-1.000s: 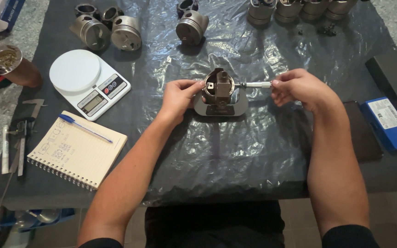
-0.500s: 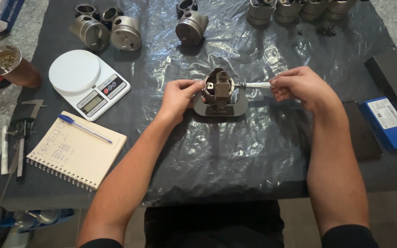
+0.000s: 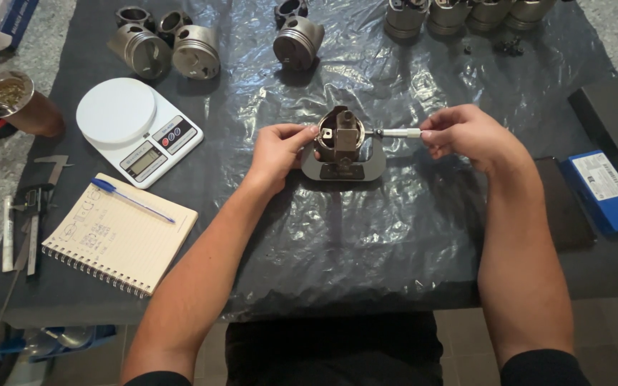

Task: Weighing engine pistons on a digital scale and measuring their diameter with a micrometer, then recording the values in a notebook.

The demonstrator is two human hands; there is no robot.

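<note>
A brownish metal piston (image 3: pixel 340 136) lies on its side at the table's centre, inside the dark frame of a micrometer (image 3: pixel 345 166). My left hand (image 3: pixel 276 152) holds the piston's left side with thumb and fingers. My right hand (image 3: pixel 466 136) pinches the micrometer's silver thimble (image 3: pixel 400 133), which sticks out to the right of the piston. Both rest over a crinkled clear plastic sheet (image 3: pixel 366 236) on a black mat.
A white digital scale (image 3: pixel 137 130) and a spiral notebook (image 3: pixel 119 233) with a blue pen (image 3: pixel 131 200) lie left. Several pistons (image 3: pixel 173 48) line the far edge. Calipers (image 3: pixel 33 207) and a cup (image 3: pixel 19 104) sit far left; a blue box (image 3: pixel 604 189) and black case (image 3: pixel 616 121) right.
</note>
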